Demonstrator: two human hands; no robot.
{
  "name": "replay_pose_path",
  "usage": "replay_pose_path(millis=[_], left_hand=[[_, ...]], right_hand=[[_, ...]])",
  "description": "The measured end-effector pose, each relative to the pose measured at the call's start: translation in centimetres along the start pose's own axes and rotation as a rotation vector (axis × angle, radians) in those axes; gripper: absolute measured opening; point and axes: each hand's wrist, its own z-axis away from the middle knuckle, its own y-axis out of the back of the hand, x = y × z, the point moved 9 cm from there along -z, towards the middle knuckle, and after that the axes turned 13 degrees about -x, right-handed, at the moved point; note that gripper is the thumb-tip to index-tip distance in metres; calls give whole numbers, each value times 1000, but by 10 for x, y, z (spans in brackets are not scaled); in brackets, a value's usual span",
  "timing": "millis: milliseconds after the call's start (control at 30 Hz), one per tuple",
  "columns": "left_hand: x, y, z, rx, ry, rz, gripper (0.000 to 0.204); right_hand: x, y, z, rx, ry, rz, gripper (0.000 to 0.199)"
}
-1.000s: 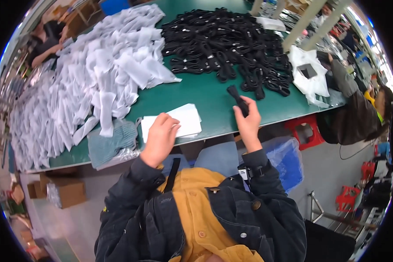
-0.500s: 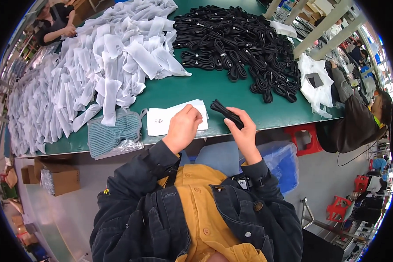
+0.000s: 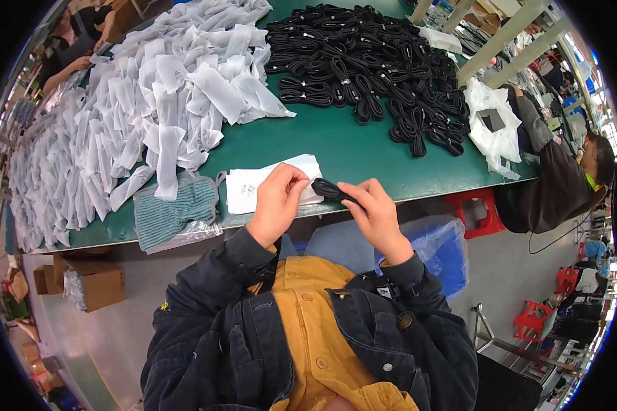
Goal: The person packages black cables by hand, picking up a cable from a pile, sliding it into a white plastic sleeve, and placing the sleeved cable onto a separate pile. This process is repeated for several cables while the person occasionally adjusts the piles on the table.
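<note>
My right hand (image 3: 375, 211) grips a coiled black cable bundle (image 3: 330, 190), its looped end pointing left. That loop comes close to the fingertips of my left hand (image 3: 278, 200). The left fingers are curled in, thumb against them, over a small stack of flat white pouches (image 3: 240, 192) at the table's near edge. Whatever lies between those fingers is hidden. A grey-green ribbed cloth piece with a loop (image 3: 175, 211) lies left of the stack, partly on clear plastic.
Filled white pouches (image 3: 164, 89) heap over the left of the green table (image 3: 336, 140); black cable bundles (image 3: 363, 55) pile at the back. A white plastic bag (image 3: 485, 127) lies at right, near a seated person (image 3: 562, 181). Another person (image 3: 82, 44) works far left. A blue bin (image 3: 445, 264) stands below.
The cable bundle has moved left and down toward my left hand, and it now lies more level. My left hand has shifted slightly left.
</note>
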Motion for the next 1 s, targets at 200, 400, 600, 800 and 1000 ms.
replay_pose_path(millis=[200, 400, 600, 800, 1000], left_hand=[[37, -4, 1, -81, -239, -144, 8], [65, -8, -4, -76, -379, -310, 14], [69, 3, -18, -71, -273, -176, 11], [39, 12, -42, -133, -81, 458, 3], [6, 136, -80, 206, -38, 511, 20]], right_hand=[[4, -9, -4, -116, -41, -78, 30], [32, -25, -6, -40, -262, -523, 30], [-16, 2, -13, 31, 118, -46, 35], [-43, 39, -30, 240, 281, -179, 40], [-2, 72, -60, 323, 46, 192, 25]])
